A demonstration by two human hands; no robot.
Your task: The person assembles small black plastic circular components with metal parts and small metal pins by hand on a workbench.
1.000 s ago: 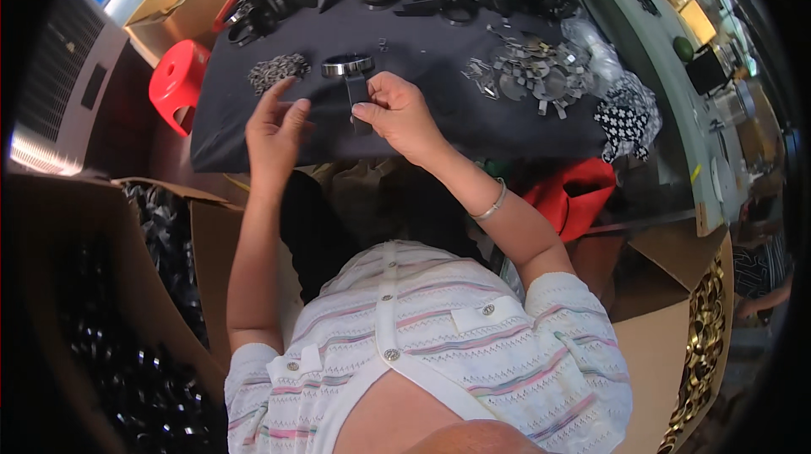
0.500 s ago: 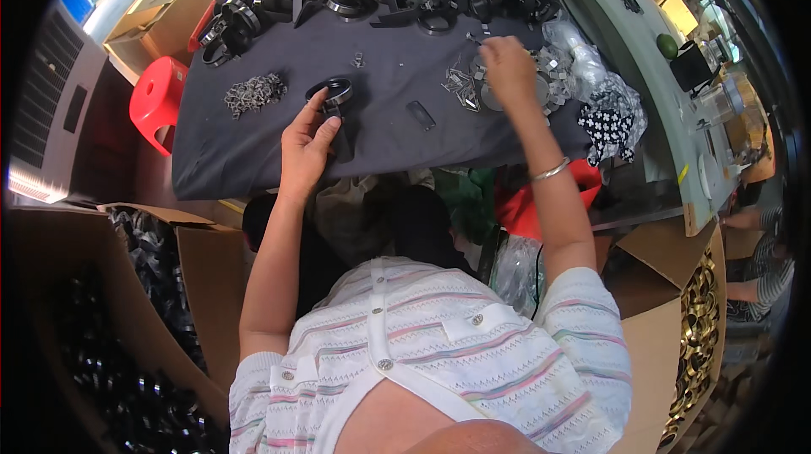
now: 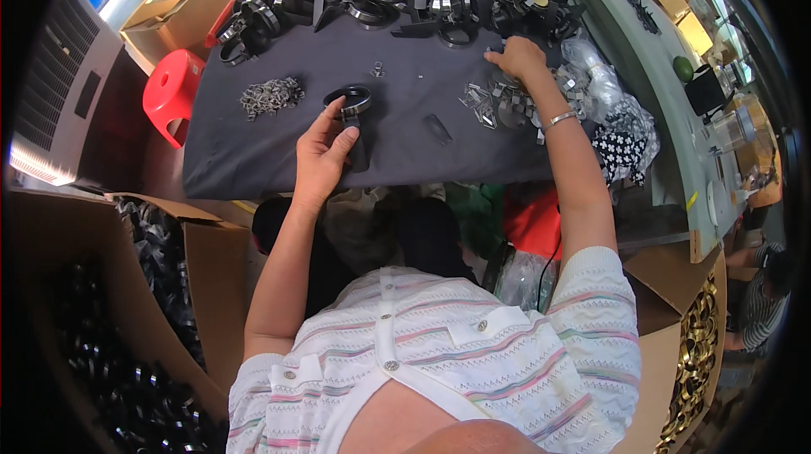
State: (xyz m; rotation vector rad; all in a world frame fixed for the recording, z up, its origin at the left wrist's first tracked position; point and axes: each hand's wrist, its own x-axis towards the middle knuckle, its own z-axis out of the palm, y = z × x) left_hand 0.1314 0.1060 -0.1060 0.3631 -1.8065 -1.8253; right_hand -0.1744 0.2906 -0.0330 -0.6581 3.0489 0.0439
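My left hand (image 3: 323,156) grips a wristwatch (image 3: 358,146) with a round black-and-silver case and a dark strap, thumb and fingers closed round it just above the table. At the far right of the cloth, my right hand (image 3: 520,59) has its fingers bent together beside the heap of watches (image 3: 456,2). What its fingertips hold, if anything, is too small to make out. Below that hand lie slim silver metal pieces (image 3: 479,105) and a spread of small metal parts (image 3: 513,109). Between the hands, a short black strap piece (image 3: 438,129) rests on the cloth.
A dark cloth covers the table (image 3: 253,150). A pile of small metal links (image 3: 272,97) lies left. A red stool (image 3: 171,91) stands beside the table. A patterned cloth bundle (image 3: 623,146) sits at right. Open cartons of black parts (image 3: 127,353) and gold parts (image 3: 698,344) flank me.
My right hand has shifted slightly right and down across the view, its fingers turning more to the left. The left hand still grips the watch; the whole view has moved a little.
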